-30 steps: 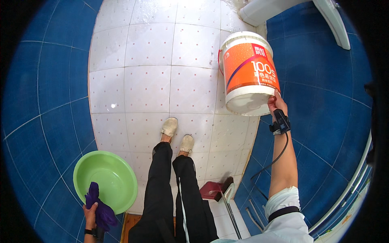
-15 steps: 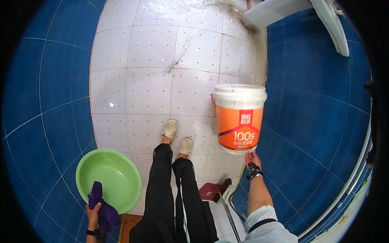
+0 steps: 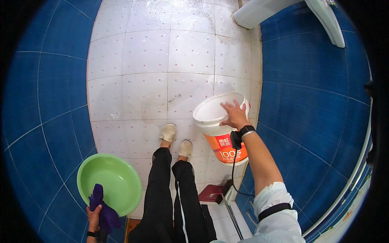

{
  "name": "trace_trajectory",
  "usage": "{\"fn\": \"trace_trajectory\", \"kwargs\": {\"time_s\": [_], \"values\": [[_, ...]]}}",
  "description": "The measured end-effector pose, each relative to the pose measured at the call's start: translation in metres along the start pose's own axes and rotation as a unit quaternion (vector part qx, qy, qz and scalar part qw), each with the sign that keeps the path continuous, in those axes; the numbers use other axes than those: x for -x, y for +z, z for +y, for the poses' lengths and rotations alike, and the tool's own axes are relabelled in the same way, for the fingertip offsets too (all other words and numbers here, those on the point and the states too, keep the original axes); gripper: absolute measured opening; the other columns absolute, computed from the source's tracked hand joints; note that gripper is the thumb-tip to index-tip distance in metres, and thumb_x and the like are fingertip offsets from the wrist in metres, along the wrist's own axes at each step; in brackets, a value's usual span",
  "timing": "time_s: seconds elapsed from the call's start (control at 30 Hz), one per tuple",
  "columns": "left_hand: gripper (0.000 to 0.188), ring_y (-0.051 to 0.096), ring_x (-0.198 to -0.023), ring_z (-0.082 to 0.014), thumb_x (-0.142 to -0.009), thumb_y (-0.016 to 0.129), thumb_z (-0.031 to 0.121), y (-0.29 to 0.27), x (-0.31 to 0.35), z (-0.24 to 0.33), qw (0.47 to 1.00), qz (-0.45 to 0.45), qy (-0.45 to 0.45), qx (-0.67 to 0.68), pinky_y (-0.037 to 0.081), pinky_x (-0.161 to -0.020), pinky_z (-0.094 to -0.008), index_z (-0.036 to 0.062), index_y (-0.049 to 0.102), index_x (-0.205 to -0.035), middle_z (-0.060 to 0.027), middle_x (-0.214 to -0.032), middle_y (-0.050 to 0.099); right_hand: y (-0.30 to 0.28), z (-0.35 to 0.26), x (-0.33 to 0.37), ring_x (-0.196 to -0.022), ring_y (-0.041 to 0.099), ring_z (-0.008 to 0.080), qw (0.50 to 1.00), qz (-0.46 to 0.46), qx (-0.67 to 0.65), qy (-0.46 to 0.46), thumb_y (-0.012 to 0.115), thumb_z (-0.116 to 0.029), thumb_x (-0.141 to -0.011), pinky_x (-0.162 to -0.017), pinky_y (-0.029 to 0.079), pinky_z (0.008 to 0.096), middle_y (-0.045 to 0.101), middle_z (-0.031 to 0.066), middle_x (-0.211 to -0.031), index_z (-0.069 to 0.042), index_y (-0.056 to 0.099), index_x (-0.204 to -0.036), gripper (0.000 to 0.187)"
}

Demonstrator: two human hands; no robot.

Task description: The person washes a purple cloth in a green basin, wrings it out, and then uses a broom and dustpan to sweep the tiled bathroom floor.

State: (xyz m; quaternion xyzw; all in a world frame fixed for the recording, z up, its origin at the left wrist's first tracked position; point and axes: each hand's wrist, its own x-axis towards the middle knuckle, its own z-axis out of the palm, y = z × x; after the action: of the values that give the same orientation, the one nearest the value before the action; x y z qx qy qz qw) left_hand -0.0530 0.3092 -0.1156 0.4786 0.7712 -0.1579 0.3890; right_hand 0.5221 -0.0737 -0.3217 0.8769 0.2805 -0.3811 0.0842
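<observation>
On the left, my left hand (image 3: 93,217) is closed on the near rim of a light green plastic basin (image 3: 129,170), with a purple cloth (image 3: 107,215) bunched against its fingers and draped over the rim. The basin shows no other item inside. To the right, a white plastic bucket (image 3: 203,126) with an orange label shows its open mouth, leaning slightly. My right hand (image 3: 235,115) is over the bucket's right rim, fingers spread toward the opening; whether it touches the rim I cannot tell.
White tiled floor (image 3: 146,97) looks wet at the far end. Blue tiled walls (image 3: 52,97) (image 3: 304,105) rise on both sides. A white pedestal basin (image 3: 265,12) stands at the far right. A dark red dustpan (image 3: 210,193) and a metal pole (image 3: 233,216) are near my legs.
My right hand has moved from the bucket's bottom up to its rim. The bucket has swung from lying tipped away to showing its mouth, and shifted left. Water spilled on the floor has spread out.
</observation>
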Motion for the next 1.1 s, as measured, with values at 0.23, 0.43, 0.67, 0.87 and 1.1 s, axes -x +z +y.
{"fn": "trace_trajectory", "kwargs": {"time_s": [0.23, 0.43, 0.67, 0.87, 1.1], "values": [[0.072, 0.056, -0.096, -0.0235, -0.073, 0.076, 0.021, -0.005, 0.008, 0.009, 0.999, -0.033, 0.018, 0.021, 0.048, -0.084, -0.0329, -0.0012, 0.035, -0.128, -0.015, -0.112, 0.055, 0.026, -0.009, 0.019, -0.11, 0.05, 0.0272, 0.994, -0.053, 0.084, -0.038, 0.083, -0.04, -0.055, -0.098, 0.025, 0.0641, 0.06, 0.0052, -0.103, -0.018, 0.062, -0.108, 0.061], [0.069, 0.056, -0.097, -0.0228, -0.074, 0.075, 0.02, -0.013, 0.005, 0.002, 0.998, -0.04, 0.03, 0.022, 0.047, -0.085, -0.0328, -0.0023, 0.037, -0.126, -0.0149, -0.113, 0.056, -0.026, 0.056, 0.087, -0.101, 0.053, 0.0276, 0.997, 0.052, 0.044, 0.028, 0.083, -0.031, -0.056, -0.085, 0.035, 0.0506, 0.06, 0.0083, -0.095, -0.013, 0.064, -0.1, 0.052], [0.072, 0.053, -0.105, -0.0253, -0.075, 0.074, 0.022, -0.017, -0.011, -0.007, 0.998, 0.01, 0.043, -0.039, 0.044, -0.091, -0.0346, -0.0045, 0.036, -0.131, -0.0161, -0.121, 0.052, -0.018, 0.085, 0.121, -0.096, 0.054, 0.0264, 0.964, 0.222, 0.023, 0.147, 0.076, -0.024, -0.067, -0.085, 0.037, 0.0499, 0.061, 0.0069, -0.092, -0.013, 0.061, -0.095, 0.033], [0.072, 0.054, -0.104, -0.0249, -0.075, 0.074, 0.022, -0.024, -0.005, 0.011, 0.996, -0.016, 0.074, -0.056, 0.044, -0.09, -0.0343, -0.0049, 0.036, -0.131, -0.0164, -0.12, 0.052, 0.027, 0.074, 0.093, -0.1, 0.055, 0.0277, 0.943, 0.292, -0.059, 0.145, 0.067, -0.012, -0.073, -0.086, 0.041, 0.0445, 0.062, 0.0088, -0.095, -0.013, 0.062, -0.1, 0.027], [0.075, 0.055, -0.101, -0.0236, -0.074, 0.076, 0.024, -0.022, 0.003, 0.035, 0.993, -0.003, 0.113, -0.047, 0.046, -0.087, -0.0337, -0.0083, 0.036, -0.128, -0.0174, -0.117, 0.054, 0.037, 0.058, 0.141, -0.1, 0.054, 0.0357, 0.933, 0.269, -0.232, 0.055, 0.066, -0.008, -0.076, -0.088, 0.044, 0.0414, 0.058, 0.0182, -0.106, -0.006, 0.059, -0.105, 0.031]]}}
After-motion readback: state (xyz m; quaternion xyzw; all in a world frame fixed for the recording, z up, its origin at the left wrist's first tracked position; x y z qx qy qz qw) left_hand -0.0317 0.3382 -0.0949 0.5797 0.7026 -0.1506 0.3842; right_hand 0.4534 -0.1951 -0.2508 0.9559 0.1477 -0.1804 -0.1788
